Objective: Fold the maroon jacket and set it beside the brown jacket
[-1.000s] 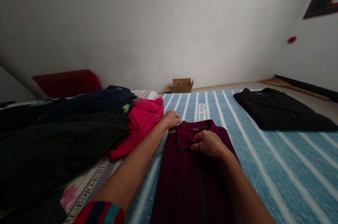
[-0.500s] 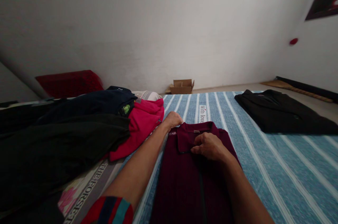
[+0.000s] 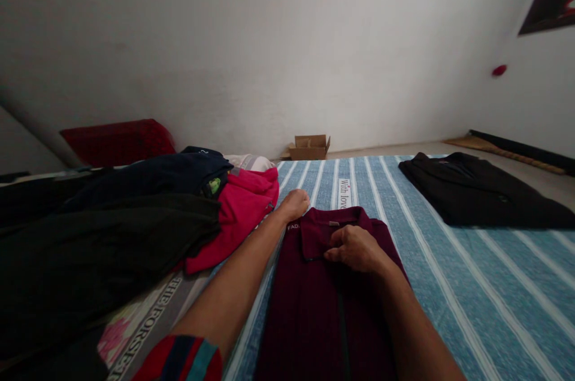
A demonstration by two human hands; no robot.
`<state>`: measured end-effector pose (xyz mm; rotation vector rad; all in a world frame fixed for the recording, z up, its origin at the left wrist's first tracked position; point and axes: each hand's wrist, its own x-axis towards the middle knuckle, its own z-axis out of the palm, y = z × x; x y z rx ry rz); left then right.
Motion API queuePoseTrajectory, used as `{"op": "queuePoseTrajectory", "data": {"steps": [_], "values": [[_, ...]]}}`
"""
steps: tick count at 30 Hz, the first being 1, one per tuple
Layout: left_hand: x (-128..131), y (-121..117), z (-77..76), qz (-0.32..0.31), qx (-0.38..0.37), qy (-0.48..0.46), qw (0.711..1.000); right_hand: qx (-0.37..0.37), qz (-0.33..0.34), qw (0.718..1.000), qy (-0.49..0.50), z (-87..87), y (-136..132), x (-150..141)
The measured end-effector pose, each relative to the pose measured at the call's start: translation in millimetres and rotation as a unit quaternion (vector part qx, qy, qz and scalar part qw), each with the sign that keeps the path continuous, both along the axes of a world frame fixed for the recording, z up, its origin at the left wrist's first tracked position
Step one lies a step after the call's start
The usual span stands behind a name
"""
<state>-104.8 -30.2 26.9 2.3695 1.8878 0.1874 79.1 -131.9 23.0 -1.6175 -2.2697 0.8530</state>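
Squaring the collar (image 3: 311,241) of the maroon garment (image 3: 296,321) looks like the step in hand. Garment lies laid out on the blue striped sheet (image 3: 442,285), front and centre, collar end away from the wearer, long dark line down its front. Left hand (image 3: 296,204) is curled nearly to a fist just beyond the collar's left corner; can't tell if it pinches cloth. Right hand (image 3: 354,247) rests over the collar's right half, thumb and fingers bent close together; fabric between them, if any, is hidden.

To do it well, I'd say: light pinch, both collar points drawn level, neck label (image 3: 334,224) centred, then smooth down from the neck (soft knit by the look of it, so a hard tug could skew the shoulders). The right hand masks its own side, so matching the two points by eye is tricky.

Around: loose clothes at left, a pink garment (image 3: 254,204) nearest the left forearm, dark green garment (image 3: 148,240) and navy garment (image 3: 171,168) beyond. That pile crowds the left side most. Folded black garment (image 3: 489,198) sits well apart at far right. Cardboard box (image 3: 309,148) by the wall, out of the way.
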Motion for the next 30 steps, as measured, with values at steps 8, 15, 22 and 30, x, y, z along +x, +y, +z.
{"op": "queuePoseTrajectory", "data": {"steps": [8, 15, 22, 30], "values": [[-3, -3, -0.2, -0.072, 0.024, 0.128, 0.989, 0.005, 0.000, 1.000, 0.009, 0.4, 0, 0], [-12, -2, -0.2, -0.004, 0.051, 0.144, 0.988, 0.004, 0.004, 1.000, 0.010, -1.2, 0, 1], [2, -9, 12.6, -0.011, 0.012, 0.098, 0.995, -0.003, 0.005, 1.000, 0.008, 0.0, 0, 1], [35, -27, 15.0, 0.030, -0.034, 0.165, 0.985, 0.003, 0.007, 1.000, -0.005, 2.8, -1, 1]]}}
